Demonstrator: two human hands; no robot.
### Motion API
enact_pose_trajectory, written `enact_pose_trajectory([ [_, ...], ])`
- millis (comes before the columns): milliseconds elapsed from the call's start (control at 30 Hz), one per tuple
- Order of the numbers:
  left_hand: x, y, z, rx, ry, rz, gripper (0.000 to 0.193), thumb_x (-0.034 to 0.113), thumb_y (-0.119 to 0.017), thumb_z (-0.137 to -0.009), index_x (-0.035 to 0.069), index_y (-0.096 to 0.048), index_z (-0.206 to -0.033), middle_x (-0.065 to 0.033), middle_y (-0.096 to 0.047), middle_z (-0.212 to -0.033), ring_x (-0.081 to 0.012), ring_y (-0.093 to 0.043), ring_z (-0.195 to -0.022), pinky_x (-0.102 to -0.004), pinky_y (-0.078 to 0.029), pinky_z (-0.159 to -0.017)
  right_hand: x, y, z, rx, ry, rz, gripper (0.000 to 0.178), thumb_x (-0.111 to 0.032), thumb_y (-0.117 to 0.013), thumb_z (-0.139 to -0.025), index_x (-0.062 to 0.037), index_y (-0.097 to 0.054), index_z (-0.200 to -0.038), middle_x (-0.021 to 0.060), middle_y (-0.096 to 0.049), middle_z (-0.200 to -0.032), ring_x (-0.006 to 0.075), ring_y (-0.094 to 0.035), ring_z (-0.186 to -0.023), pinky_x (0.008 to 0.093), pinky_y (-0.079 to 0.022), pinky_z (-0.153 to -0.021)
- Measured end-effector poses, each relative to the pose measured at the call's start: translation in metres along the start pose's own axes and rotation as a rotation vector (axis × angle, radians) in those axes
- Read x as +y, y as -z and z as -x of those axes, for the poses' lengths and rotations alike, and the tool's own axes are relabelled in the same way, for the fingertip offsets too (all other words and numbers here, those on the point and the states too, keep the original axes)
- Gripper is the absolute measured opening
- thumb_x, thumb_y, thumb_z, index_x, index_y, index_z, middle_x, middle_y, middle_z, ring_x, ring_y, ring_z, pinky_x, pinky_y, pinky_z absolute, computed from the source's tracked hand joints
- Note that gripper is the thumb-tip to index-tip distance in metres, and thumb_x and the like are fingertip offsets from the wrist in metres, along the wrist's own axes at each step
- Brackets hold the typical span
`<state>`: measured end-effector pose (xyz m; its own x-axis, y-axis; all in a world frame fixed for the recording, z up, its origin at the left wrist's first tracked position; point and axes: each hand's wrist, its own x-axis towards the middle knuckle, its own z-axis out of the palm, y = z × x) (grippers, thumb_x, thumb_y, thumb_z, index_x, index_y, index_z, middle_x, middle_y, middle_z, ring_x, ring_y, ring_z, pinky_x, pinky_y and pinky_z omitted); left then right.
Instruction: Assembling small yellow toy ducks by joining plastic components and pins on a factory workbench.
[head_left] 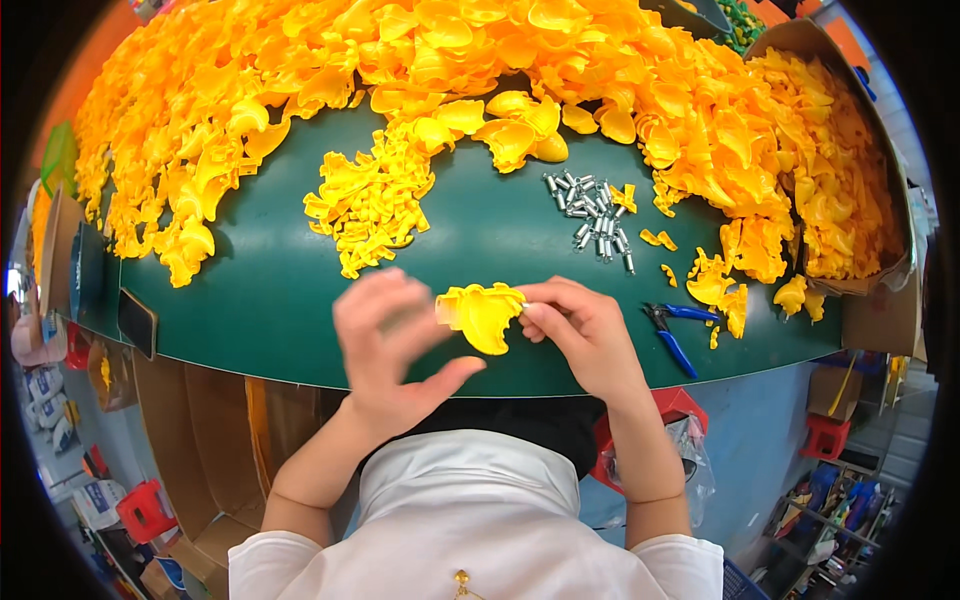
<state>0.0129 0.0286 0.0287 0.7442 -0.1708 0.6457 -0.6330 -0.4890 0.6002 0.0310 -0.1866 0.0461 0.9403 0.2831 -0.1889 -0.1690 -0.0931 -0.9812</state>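
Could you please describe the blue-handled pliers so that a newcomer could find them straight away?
Look at the green table, near its front edge, just right of the right hand. The pliers lie flat there, the only blue thing among yellow plastic parts.

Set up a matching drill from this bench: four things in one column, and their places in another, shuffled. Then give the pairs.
Things:
1. yellow plastic piece
2. blue-handled pliers
3. small metal springs
4. cardboard box

Places:
A. at the table's right end, full of yellow parts
B. held between the left hand and right hand
C. in a loose heap on the green table, past the hands
D. flat on the table just right of the right hand

Pairs: 1-B, 2-D, 3-C, 4-A
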Motion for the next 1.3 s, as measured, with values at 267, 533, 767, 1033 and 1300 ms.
enact_pose_trajectory([
  [267, 0.027, -0.015, -0.006, -0.034, 0.688, 0.718, 0.036, -0.002, -0.068, -0.074, 0.0, -0.059, -0.109, -0.0055, -0.058, -0.098, -0.011, -0.058, -0.087, -0.024, -0.047, -0.08, -0.008, -0.025, 0.027, 0.049, 0.12, 0.041, 0.022, 0.002, -0.059, -0.091, 0.0036, -0.066, -0.111, 0.0088, -0.061, -0.09, 0.0123, -0.063, -0.078, 0.0224, -0.052, -0.069],
  [533, 0.034, -0.019, -0.006, -0.028, 0.686, 0.721, 0.02, 0.001, -0.065, -0.077, 0.002, -0.056, -0.095, -0.0043, -0.055, -0.087, -0.0089, -0.056, -0.075, -0.0215, -0.046, -0.065, -0.012, -0.027, 0.037, 0.072, 0.14, -0.003, 0.021, 0.003, -0.061, -0.089, 0.0044, -0.067, -0.109, 0.0092, -0.062, -0.09, 0.0122, -0.064, -0.077, 0.0217, -0.053, -0.067],
  [767, 0.035, -0.023, 0.001, -0.001, 0.921, 0.73, 0.032, -0.006, -0.067, -0.075, 0.001, -0.056, -0.105, -0.0051, -0.06, -0.094, -0.0105, -0.059, -0.083, -0.0221, -0.049, -0.072, 0.003, -0.035, 0.034, 0.183, 0.235, 0.164, 0.015, 0.001, -0.058, -0.092, 0.0041, -0.065, -0.105, 0.0075, -0.062, -0.086, 0.0115, -0.062, -0.077, 0.0231, -0.052, -0.07],
  [1033, 0.029, -0.018, 0.013, -0.432, -0.113, -0.436, 0.029, 0.007, -0.069, -0.071, 0.008, -0.069, -0.1, -0.0059, -0.06, -0.121, -0.0365, -0.045, -0.121, -0.0507, -0.038, -0.101, 0.007, 0.013, 0.016, 0.094, 0.049, 0.334, 0.014, -0.007, -0.062, -0.09, -0.0001, -0.068, -0.101, 0.0064, -0.065, -0.086, 0.0155, -0.061, -0.075, 0.0266, -0.049, -0.068],
  [1300, 0.015, -0.038, -0.003, -0.475, -0.224, -0.25, 0.022, 0.006, -0.065, -0.071, 0.003, -0.065, -0.093, -0.0084, -0.056, -0.091, -0.0318, -0.056, -0.108, -0.0445, -0.049, -0.091, 0.015, 0.086, -0.009, 0.823, 0.275, 1.274, 0.013, -0.009, -0.071, -0.079, -0.0093, -0.069, -0.092, 0.0058, -0.058, -0.106, 0.0304, -0.045, -0.107, 0.0391, -0.04, -0.091],
])
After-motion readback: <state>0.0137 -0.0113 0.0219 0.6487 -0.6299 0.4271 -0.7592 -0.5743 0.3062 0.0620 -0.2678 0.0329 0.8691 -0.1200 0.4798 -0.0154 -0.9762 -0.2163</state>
